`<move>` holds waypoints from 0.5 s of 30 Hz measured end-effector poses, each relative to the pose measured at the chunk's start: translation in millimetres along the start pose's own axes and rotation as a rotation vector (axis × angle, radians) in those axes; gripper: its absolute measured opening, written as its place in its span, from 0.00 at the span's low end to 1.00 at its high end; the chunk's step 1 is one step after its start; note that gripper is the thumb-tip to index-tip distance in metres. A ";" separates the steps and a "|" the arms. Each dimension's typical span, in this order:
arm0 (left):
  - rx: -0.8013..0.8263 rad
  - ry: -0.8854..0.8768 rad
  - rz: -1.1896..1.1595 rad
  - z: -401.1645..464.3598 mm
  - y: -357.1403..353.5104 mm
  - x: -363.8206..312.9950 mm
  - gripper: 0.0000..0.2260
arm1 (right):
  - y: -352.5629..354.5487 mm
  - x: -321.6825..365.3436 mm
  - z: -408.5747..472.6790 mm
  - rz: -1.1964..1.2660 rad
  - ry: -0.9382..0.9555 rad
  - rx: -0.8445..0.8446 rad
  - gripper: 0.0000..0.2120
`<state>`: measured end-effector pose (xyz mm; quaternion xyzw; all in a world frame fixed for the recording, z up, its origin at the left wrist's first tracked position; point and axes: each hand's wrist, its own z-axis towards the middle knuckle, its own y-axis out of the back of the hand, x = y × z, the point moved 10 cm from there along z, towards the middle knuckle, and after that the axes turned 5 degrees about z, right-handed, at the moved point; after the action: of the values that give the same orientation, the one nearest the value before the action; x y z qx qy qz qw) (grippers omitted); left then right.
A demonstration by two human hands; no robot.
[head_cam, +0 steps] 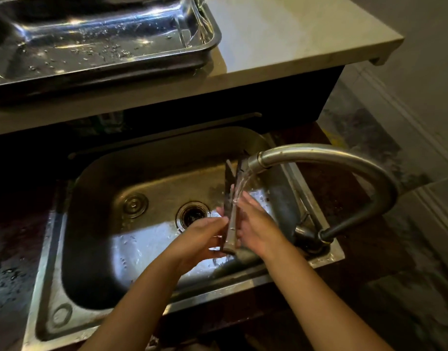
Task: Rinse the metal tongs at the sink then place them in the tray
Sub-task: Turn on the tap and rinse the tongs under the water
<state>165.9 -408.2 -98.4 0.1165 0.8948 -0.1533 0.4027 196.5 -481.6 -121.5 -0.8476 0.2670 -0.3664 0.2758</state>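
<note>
The metal tongs (231, 198) stand nearly upright over the steel sink (111, 249), their two arms pointing up toward the spout of the faucet (344, 163). Water runs from the spout onto the tongs and onto my right hand (256, 224). My left hand (202, 239) grips the lower end of the tongs from the left. My right hand lies flat against their right side, fingers stretched upward. The metal tray (207, 44) sits on the raised pale counter at the top left, wet with droplets and with nothing lying in it.
The drain (192, 215) is in the middle of the sink basin, with a round plug (134, 205) to its left. The pale counter (294, 41) runs behind the sink. The dark worktop (12, 249) at left is wet. Tiled floor lies to the right.
</note>
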 end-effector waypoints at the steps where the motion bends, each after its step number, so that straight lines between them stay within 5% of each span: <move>1: -0.042 -0.012 0.099 -1.3 2.6 0.2 0.11 | 2.6 -4.5 1.1 -0.026 0.017 -0.022 0.15; 5: -0.123 -0.073 0.197 -9.5 9.8 -1.5 0.08 | 11.3 -16.2 8.0 -0.003 0.032 -0.102 0.25; 11: 0.012 -0.028 0.108 -26.9 9.0 20.6 0.09 | 36.5 20.6 14.3 -0.158 0.042 -0.239 0.40; 15: 0.081 0.018 0.169 -35.6 10.5 39.1 0.13 | 48.0 44.3 14.3 -0.203 0.062 -0.261 0.18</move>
<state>119.6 -382.0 -107.5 0.2092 0.8785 -0.1540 0.4010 221.6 -540.6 -140.6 -0.8872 0.2336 -0.3803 0.1166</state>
